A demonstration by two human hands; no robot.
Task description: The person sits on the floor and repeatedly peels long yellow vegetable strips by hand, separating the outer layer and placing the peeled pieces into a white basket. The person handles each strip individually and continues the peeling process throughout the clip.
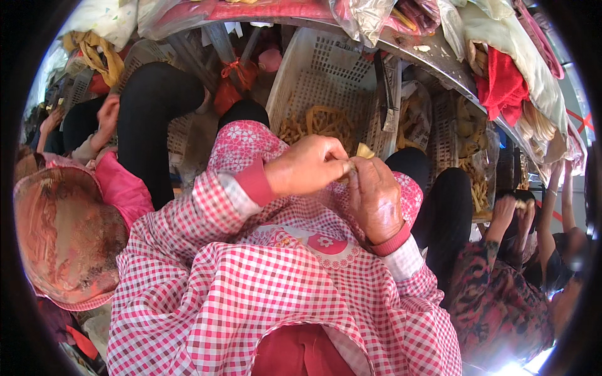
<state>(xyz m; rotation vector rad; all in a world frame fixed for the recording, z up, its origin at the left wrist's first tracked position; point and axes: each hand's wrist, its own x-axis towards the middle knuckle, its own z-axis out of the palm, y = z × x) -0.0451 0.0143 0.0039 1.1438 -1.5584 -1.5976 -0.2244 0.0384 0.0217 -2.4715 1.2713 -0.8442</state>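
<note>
Over my lap, above a pink checked smock (282, 291), both my hands meet at the fingertips. My right hand (374, 192) pinches a small pale yellow piece (365, 151), whose flat end sticks up past the fingers; its material I cannot tell. My left hand (308, 164) has thumb and index finger pressed together at the same spot, touching the piece's lower part, which the fingers mostly hide. Just beyond the hands stands a white perforated plastic crate (301, 70), with a heap of yellowish-brown strips (329, 123) at its near end.
A metal table edge (423, 61) curves across the top, with plastic bags and a red cloth (503, 84). Another crate (442, 131) of strips stands at right. Co-workers sit close on both sides, one with a patterned head covering (70, 235). A red bag (228, 96) hangs upper left.
</note>
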